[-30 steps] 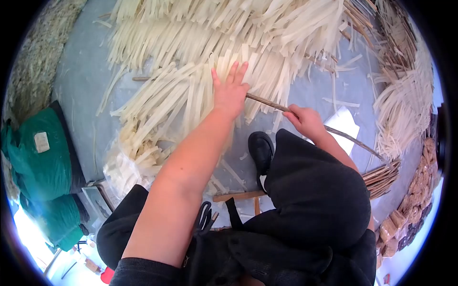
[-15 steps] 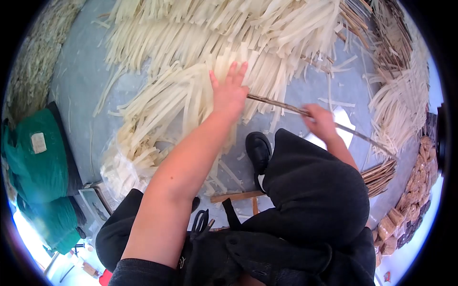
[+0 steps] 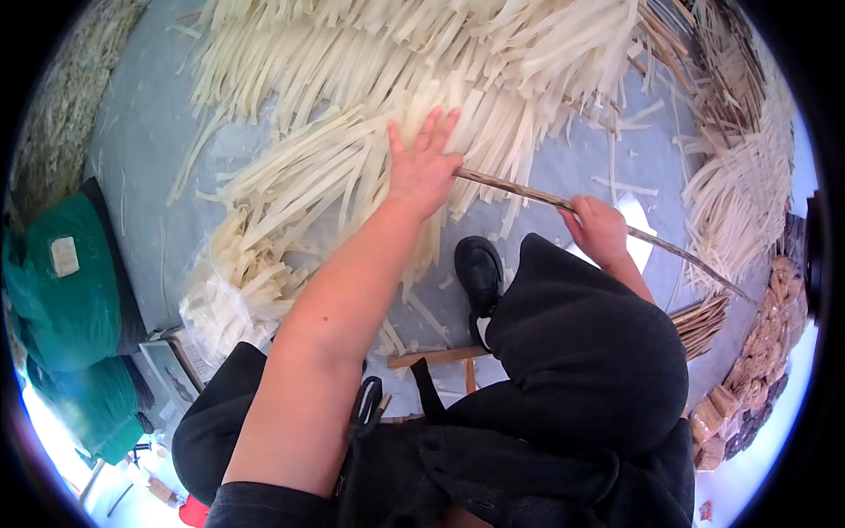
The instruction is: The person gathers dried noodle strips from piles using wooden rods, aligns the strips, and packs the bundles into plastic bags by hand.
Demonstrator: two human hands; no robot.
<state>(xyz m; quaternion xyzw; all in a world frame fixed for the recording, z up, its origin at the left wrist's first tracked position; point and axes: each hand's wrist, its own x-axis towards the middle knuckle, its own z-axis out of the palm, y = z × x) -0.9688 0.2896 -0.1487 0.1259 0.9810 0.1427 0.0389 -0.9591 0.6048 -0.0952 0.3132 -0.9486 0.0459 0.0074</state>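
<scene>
My left hand [image 3: 422, 173] reaches over a spread of pale, flat strips [image 3: 330, 167], with several fingers stretched out on them. At its thumb side it holds the far end of a thin brown stick [image 3: 515, 187]; the exact grip is partly hidden under the hand. Closed around the middle of the stick is my right hand [image 3: 600, 231]. From there the stick slants down to the right, its thin tail free above the floor. Many of the strips hang in dense rows beyond my left hand.
A bundle of thin sticks [image 3: 701, 324] lies right of my knee. Clear plastic wrap [image 3: 211, 304] covers strips at left, near green sacks [image 3: 75, 282]. More strips [image 3: 739, 198] and brown packaged goods [image 3: 766, 339] line the right. A wooden bar [image 3: 436, 356] lies between my legs.
My right hand has shifted slightly right and down along the stick and is less blurred. My left hand has barely moved, and the strips lie much the same.
</scene>
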